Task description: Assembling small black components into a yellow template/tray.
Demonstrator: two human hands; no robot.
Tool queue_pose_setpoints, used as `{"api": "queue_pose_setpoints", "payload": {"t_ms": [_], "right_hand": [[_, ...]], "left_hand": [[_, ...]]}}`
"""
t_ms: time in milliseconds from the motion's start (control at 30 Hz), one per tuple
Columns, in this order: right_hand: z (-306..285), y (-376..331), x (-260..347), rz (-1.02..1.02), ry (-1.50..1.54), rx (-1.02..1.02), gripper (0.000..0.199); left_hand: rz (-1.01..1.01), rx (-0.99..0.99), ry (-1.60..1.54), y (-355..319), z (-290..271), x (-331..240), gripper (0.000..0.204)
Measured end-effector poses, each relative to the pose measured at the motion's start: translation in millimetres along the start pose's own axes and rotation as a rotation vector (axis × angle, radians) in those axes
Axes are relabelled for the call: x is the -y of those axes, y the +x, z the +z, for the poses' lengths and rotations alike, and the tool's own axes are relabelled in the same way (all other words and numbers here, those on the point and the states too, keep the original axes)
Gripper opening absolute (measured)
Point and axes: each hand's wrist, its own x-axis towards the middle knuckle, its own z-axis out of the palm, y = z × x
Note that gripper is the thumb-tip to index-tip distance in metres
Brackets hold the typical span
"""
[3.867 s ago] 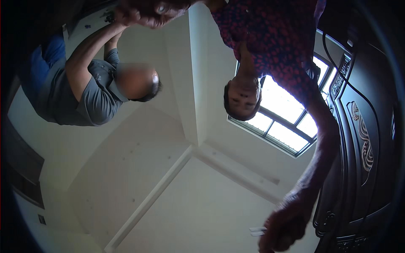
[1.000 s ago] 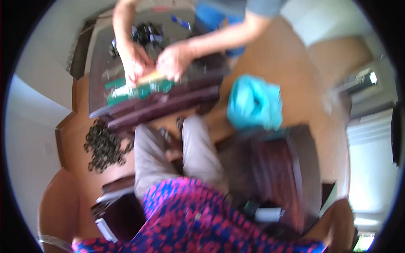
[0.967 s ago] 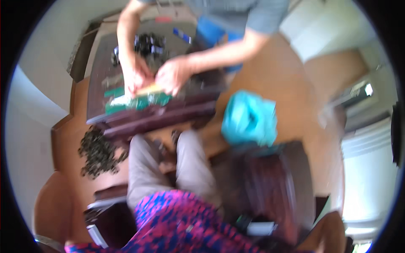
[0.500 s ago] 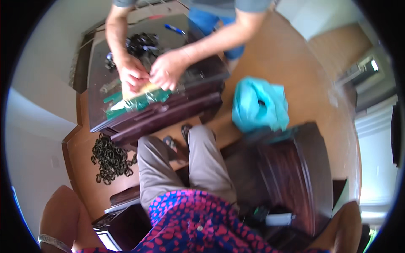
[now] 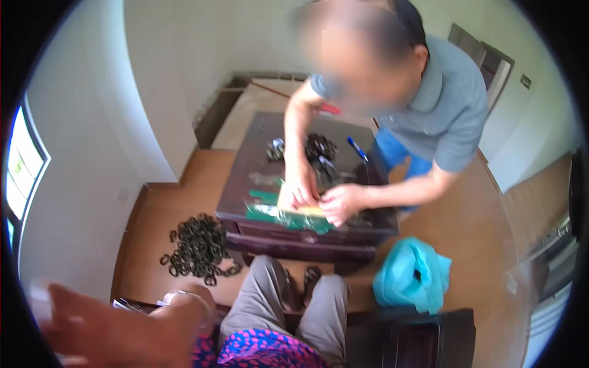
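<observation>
My left hand is raised close at the lower left, smeared by motion, so its fingers cannot be made out. A pale band circles an arm beside it. My right hand is out of view. Across from me, another person in a grey shirt bends over a dark wooden table. Both of that person's hands meet over a flat tan piece. What their fingertips hold is too small to tell. Green strips and shiny clear plastic lie by the tan piece.
Dark ring-shaped links are heaped on the floor left of the table. More dark pieces and a blue pen lie on the tabletop. A turquoise plastic bag stands on the floor at right, near dark wooden furniture.
My view has tilted up and turned left, showing the other person's head and a window. My left hand has come into view; my right arm has left it. The other person's hands remain together.
</observation>
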Motion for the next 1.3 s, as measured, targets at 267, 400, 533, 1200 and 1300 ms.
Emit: {"api": "queue_pose_setpoints", "payload": {"t_ms": [267,400,533,1200,1300], "right_hand": [[0,-34,-20,0.037,0.185,-0.03,0.041],[-15,-57,-16,0.037,0.208,-0.145,0.042],[-77,2,15,-0.076,0.228,-0.286,0.043],[-223,459,-208,-2.143,0.397,-0.71,0.016],[-236,542,-308,-2.619,0.118,-0.909,0.015]], "left_hand": [[-0.715,0.715,0.182,-148,-81,-64,0.022],[-1.117,1.125,0.227,-194,-120,-93,0.024],[-1.197,1.215,0.23,-263,-59,-101,0.023],[-1.139,0.882,0.13,-570,160,-159,0.014],[-1.125,0.866,0.162,-568,173,-170,0.015]]}}
